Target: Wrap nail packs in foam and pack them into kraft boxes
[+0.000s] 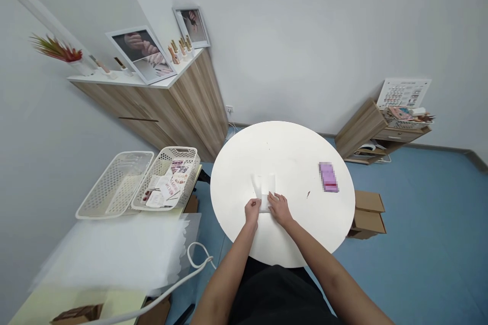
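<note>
On the round white table [244, 150] lies a small piece of thin white wrapping sheet [270, 183], partly folded, with a loose flap standing up at its left. My left hand [252, 212] pinches the near left edge of this sheet. Resting on its right side, my right hand [280, 208] has its fingers stretched out and lying on the material. Whether anything lies inside the fold cannot be made out. A purple rectangular item [328, 177], blurred by pixels, is on the table to the right of my hands.
At left, a pale side table holds a white basket [114, 185], another basket [192, 155] with printed packets, and a stack of translucent sheets [125, 249]. A white cable [179, 284] crosses below. Cardboard boxes [368, 216] stand right; a wooden cabinet [190, 96] stands behind left.
</note>
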A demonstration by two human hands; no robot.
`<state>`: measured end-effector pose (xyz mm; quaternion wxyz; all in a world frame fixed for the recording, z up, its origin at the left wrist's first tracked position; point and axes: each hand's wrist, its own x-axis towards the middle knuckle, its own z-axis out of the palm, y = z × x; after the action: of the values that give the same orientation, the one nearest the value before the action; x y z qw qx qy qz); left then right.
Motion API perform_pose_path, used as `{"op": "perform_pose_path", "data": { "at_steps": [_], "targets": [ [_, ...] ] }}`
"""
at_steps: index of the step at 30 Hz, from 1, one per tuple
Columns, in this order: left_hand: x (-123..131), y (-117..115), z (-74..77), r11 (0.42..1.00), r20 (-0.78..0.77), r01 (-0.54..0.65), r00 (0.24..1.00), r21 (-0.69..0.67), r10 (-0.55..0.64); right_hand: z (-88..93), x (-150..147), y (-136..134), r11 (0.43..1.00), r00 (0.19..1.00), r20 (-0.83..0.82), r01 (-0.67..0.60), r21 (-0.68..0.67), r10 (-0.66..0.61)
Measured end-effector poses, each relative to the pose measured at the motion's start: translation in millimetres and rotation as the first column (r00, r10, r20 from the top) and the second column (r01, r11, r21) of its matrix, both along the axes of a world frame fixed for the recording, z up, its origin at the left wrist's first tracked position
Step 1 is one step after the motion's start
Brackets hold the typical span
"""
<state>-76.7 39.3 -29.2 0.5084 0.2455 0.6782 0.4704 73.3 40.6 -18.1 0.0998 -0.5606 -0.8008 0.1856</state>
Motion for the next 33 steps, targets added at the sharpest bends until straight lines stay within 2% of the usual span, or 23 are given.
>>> {"op": "perform_pose_path", "data": {
  "at_steps": [2,3,4,6,8,10,13,14,16,18,20,22,24,27,29,31,33],
  "targets": [
    [6,-1,3.3,0.982,-0.138,0.141,0.983,0.124,-0.123,-1.2,0,0,1.000,1.000,-0.015,-0.001,0.008,0.002],
    [8,-3,4.4,0.951,-0.262,0.247,0.946,0.187,-0.194,-1.8,0,0,1.000,1.000,-0.030,0.002,0.010,-0.001],
    [8,-4,5.0,0.899,-0.404,0.372,0.877,0.230,-0.260,-2.4,0,0,1.000,0.999,-0.051,0.009,0.011,-0.008],
    [7,-6,5.0,0.754,-0.654,0.617,0.670,0.225,-0.352,-3.4,1,0,1.000,0.994,-0.110,0.021,0.009,-0.020],
    [1,-6,3.6,0.623,-0.778,0.767,0.481,0.151,-0.404,-4.0,3,0,1.000,0.985,-0.174,0.012,0.013,-0.010],
    [-7,-5,1.2,0.504,-0.842,0.860,0.333,0.085,-0.425,-3.5,6,2,0.999,0.976,-0.216,-0.022,0.028,0.028],
    [-19,-2,-4.1,0.337,-0.892,0.941,0.168,0.018,-0.419,0.5,10,6,0.994,0.970,-0.224,-0.089,0.057,0.100],
    [-22,0,-5.9,0.295,-0.903,0.955,0.127,-0.001,-0.411,2.7,12,8,0.992,0.969,-0.215,-0.115,0.059,0.125],
    [-25,4,-8.6,0.248,-0.918,0.968,0.065,-0.038,-0.392,7.9,14,14,0.985,0.966,-0.195,-0.167,0.037,0.171],
    [-25,9,-8.7,0.238,-0.924,0.969,0.032,-0.065,-0.382,12.9,15,21,0.980,0.965,-0.183,-0.198,-0.026,0.190],
    [-24,15,-5.0,0.241,-0.918,0.968,0.034,-0.068,-0.395,16.5,15,29,0.975,0.969,-0.186,-0.187,-0.120,0.163],
    [-24,22,2.9,0.246,-0.892,0.969,0.078,-0.037,-0.444,19.0,14,37,0.964,0.972,-0.210,-0.151,-0.219,0.105],
    [-26,31,13.8,0.263,-0.829,0.965,0.157,0.012,-0.536,21.5,14,45,0.944,0.968,-0.250,-0.096,-0.314,0.015],
    [-33,45,30.8,0.364,-0.673,0.928,0.319,0.079,-0.667,27.1,15,55,0.906,0.941,-0.319,-0.034,-0.422,-0.113],
    [-37,53,39.5,0.441,-0.614,0.894,0.396,0.086,-0.683,31.4,16,61,0.894,0.920,-0.372,-0.060,-0.444,-0.123],
    [-40,60,44.9,0.479,-0.627,0.875,0.415,0.075,-0.659,34.1,18,65,0.899,0.905,-0.411,-0.085,-0.429,-0.111],
    [-41,66,47.0,0.480,-0.654,0.876,0.395,0.056,-0.645,33.3,20,69,0.906,0.897,-0.424,-0.068,-0.417,-0.128]
  ]
}}
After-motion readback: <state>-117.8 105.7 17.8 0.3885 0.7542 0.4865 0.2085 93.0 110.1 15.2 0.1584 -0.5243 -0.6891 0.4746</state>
